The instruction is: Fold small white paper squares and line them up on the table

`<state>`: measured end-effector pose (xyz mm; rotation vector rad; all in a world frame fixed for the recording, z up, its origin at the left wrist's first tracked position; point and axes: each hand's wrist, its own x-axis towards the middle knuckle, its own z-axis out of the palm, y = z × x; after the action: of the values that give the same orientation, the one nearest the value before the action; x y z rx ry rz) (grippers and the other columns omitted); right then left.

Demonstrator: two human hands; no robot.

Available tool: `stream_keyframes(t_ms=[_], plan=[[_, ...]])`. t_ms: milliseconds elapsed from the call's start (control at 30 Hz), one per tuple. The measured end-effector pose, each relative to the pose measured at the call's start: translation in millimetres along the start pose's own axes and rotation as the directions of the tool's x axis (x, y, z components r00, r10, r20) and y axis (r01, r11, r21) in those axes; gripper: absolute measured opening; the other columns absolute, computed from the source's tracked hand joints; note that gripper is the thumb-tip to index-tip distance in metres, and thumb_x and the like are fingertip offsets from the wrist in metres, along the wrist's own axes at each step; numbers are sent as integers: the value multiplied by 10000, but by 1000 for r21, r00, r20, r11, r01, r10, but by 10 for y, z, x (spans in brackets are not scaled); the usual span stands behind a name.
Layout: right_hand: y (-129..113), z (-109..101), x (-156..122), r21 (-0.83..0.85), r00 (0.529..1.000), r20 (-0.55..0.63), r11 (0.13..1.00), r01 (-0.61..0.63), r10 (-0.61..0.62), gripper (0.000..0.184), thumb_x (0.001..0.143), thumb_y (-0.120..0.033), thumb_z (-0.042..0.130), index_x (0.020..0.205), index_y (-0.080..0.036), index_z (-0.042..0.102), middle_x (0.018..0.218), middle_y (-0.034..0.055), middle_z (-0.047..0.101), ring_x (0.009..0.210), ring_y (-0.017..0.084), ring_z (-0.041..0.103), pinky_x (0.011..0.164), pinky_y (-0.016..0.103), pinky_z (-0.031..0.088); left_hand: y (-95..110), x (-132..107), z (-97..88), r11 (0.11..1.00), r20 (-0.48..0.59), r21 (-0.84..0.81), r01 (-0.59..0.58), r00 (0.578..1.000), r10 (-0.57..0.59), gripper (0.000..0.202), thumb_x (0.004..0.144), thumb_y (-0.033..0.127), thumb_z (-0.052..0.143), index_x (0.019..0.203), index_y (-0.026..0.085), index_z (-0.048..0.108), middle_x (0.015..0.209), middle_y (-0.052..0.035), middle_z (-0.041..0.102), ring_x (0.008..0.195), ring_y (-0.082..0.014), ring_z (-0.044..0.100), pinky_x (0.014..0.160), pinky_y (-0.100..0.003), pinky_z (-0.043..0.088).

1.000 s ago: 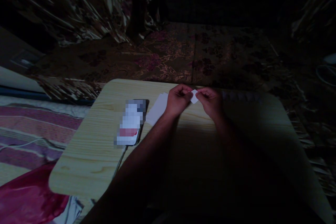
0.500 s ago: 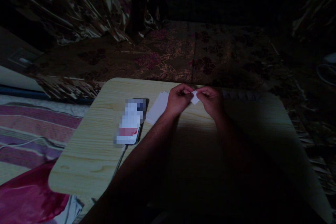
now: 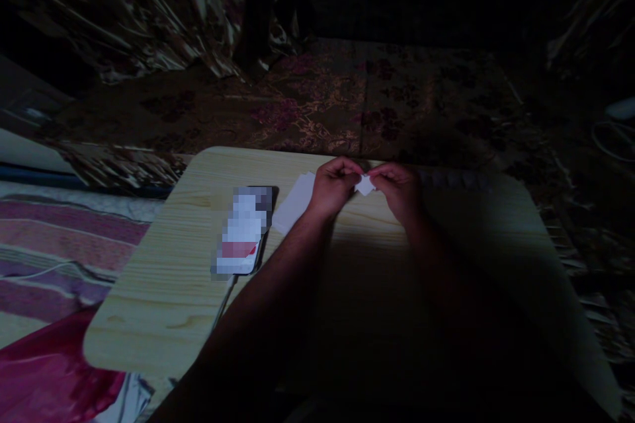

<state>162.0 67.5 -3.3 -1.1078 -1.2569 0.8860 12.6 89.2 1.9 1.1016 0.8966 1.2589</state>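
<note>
A small white piece of paper (image 3: 366,185) is pinched between my two hands, over the far side of the wooden table. My left hand (image 3: 335,186) grips its left edge with thumb and fingers. On the other edge, my right hand (image 3: 398,188) has its fingertips closed, close to those of the left. Flat on the table, just left of my left hand, lie white paper sheets (image 3: 294,203), partly covered by that hand and forearm. The dim light hides the paper's finer detail.
Left of the sheets, a phone (image 3: 243,231) with a blurred screen lies on the table (image 3: 163,264), a white cable (image 3: 224,301) running from its near end. A row of small dark objects (image 3: 454,180) sits along the far right edge. A pink bag (image 3: 59,370) lies at the lower left.
Both hands stay close together on the small paper, whose visible shape has shifted slightly between the fingertips. The whole view has moved a little.
</note>
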Motion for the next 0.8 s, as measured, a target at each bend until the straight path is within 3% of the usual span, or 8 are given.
stream_keyframes(t_ms=[433, 633, 800], plan=[[-26, -1, -5, -7, 999, -25, 1000, -22, 22, 45, 732, -238, 694, 758, -219, 727, 676, -9, 706, 614, 136, 609, 593, 282, 470, 45, -37, 11, 999, 5, 51, 10, 1000, -10, 168, 654, 217, 817, 744, 174, 682, 662, 1, 669, 559, -101, 552, 541, -234, 409], [-23, 7, 5, 16, 995, -20, 995, -95, 95, 400, 707, -263, 719, 1103, -227, 672, 695, -34, 691, 570, 126, 577, 570, 278, 468, 9, -28, 4, 998, -33, 64, -9, 999, 11, 194, 661, 226, 819, 787, 183, 679, 679, 15, 654, 559, -97, 546, 545, -236, 420], [-2, 6, 18, 32, 995, -24, 995, -92, 93, 339, 712, -281, 730, 1040, -219, 674, 745, -14, 702, 583, 122, 573, 562, 274, 471, 7, -40, 13, 997, -48, 72, -24, 998, 28, 214, 671, 224, 814, 828, 191, 673, 663, 25, 650, 532, -94, 527, 524, -237, 400]])
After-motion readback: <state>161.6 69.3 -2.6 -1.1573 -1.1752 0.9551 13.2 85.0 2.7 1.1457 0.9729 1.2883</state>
